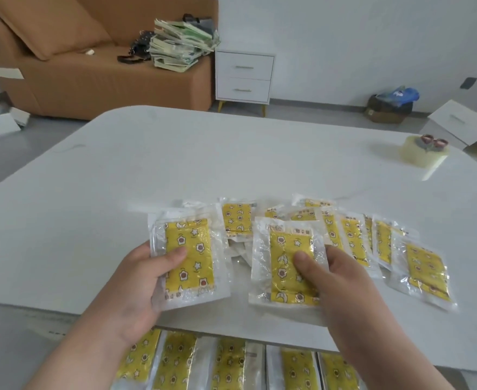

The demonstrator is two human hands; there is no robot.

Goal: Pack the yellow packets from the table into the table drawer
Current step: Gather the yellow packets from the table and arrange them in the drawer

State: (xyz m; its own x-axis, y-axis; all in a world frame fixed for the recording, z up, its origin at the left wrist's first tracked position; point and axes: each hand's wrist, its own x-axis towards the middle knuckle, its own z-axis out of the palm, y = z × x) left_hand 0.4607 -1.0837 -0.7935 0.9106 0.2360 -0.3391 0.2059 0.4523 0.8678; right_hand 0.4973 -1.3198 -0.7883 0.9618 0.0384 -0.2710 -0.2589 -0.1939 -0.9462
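My left hand [139, 288] grips one yellow packet [192, 254] in clear wrap, lifted above the front of the white table [175, 153], thumb on its face. My right hand [341, 280] grips a second yellow packet [288, 266] the same way. Behind and to the right, several more packets [425, 266] lie spread and overlapping on the tabletop. Below the table's front edge, the open drawer [257, 358] holds several yellow packets [229, 364] standing in a row; my forearms hide parts of it.
A roll of clear tape [425, 153] with small dark objects on top sits at the table's far right. Beyond the table are an orange sofa [71, 77] with a stack of papers, a white two-drawer cabinet [244, 76], and a bag on the floor.
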